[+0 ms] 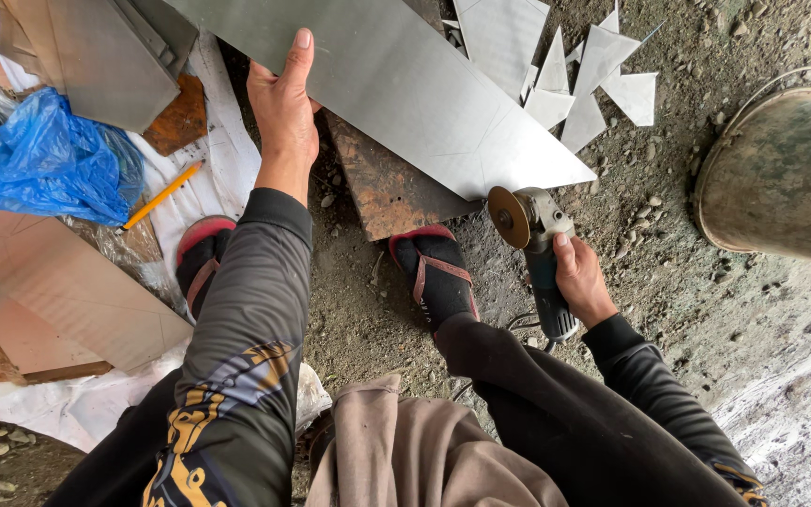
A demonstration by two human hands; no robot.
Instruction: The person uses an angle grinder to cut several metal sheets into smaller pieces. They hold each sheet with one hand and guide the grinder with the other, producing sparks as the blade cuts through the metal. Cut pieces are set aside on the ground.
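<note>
Clearly the left hand (283, 108) lies flat, fingers spread, pressing the metal sheet (405, 84) onto a rusty plate (382, 192) on the ground. The right hand (579, 277) is wrapped tight around an angle grinder (532, 235) at the sheet's corner. Thin, stiff and sharp-edged, the sheet is probably best held on its flat face.

Left hand (283, 108) pressing down large grey metal sheet (396, 80) | right hand (579, 277) gripping dark-handled angle grinder (532, 235) at sheet's corner
</note>
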